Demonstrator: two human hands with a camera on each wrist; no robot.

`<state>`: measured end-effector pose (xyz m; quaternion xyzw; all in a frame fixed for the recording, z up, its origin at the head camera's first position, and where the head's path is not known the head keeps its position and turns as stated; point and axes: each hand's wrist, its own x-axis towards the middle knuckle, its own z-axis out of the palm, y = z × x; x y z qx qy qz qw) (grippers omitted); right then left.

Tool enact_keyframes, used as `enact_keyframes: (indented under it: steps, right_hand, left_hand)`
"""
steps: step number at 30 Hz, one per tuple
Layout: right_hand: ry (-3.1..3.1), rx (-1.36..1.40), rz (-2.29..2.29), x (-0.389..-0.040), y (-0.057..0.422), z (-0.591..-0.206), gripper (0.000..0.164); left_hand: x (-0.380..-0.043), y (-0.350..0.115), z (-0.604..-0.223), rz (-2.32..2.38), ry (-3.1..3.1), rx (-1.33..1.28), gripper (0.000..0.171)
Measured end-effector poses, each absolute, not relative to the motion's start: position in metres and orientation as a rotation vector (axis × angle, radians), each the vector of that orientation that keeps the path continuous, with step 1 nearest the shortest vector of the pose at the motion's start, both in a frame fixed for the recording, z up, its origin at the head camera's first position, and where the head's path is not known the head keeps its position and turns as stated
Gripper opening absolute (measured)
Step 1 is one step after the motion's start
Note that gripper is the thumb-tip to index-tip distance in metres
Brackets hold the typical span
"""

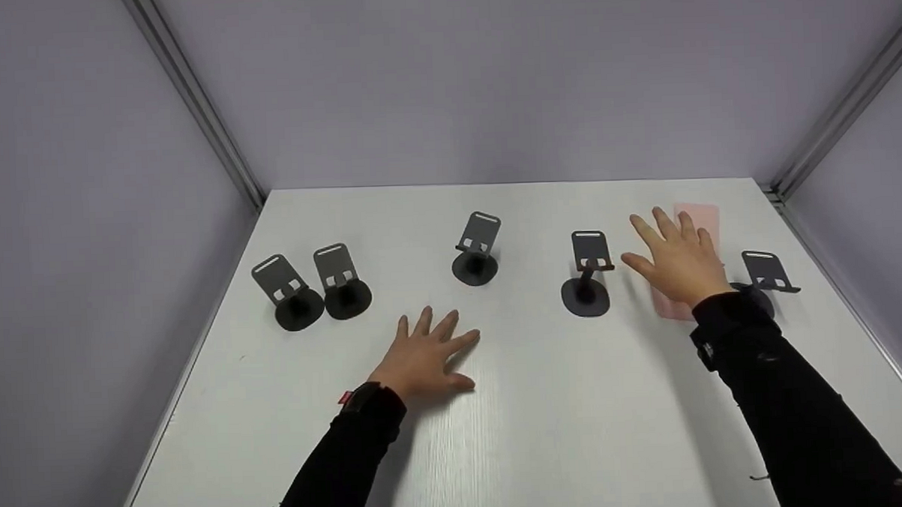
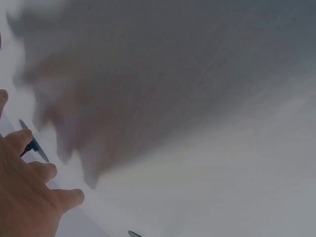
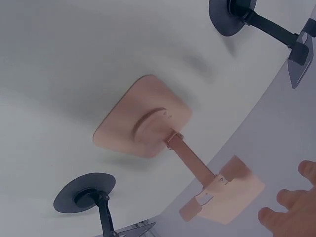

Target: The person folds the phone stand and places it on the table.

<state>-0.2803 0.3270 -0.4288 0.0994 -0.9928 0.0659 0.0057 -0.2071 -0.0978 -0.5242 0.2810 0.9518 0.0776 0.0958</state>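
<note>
My left hand [image 1: 421,359] hovers over the white table [image 1: 517,431] with its fingers spread, holding nothing; its shadow falls on the tabletop in the left wrist view. Over at the right, my right hand [image 1: 680,264] is spread too and overlaps a pink phone stand [image 1: 697,218], hiding its middle. In the right wrist view the pink stand [image 3: 148,123] stands upright on a square base, its plate tilted, with the fingertips [image 3: 291,200] apart from that plate. Black phone stands flank the right hand, one to its left [image 1: 587,279] and one partly behind the wrist [image 1: 768,272].
Another black phone stand [image 1: 477,252] is at the back middle. Two more stand close together at the left, an outer one [image 1: 287,293] and an inner one [image 1: 342,283]. Grey panels [image 1: 490,79] wall the table at the back and both sides.
</note>
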Motion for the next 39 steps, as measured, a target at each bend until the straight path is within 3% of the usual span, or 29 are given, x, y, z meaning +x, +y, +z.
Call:
enact_keyframes:
  steps: [22,39]
  right_hand:
    - [-3.036,0.163,0.367,-0.272,0.378,-0.432,0.071]
    - [-3.112,-0.089,0.784,-0.272,0.403,-0.445,0.093]
  left_hand:
    - [-0.206,-0.094,-0.53,0.252,2.831,0.812,0.083]
    - [-0.205,-0.095,-0.528,0.272,2.838,0.816,0.082]
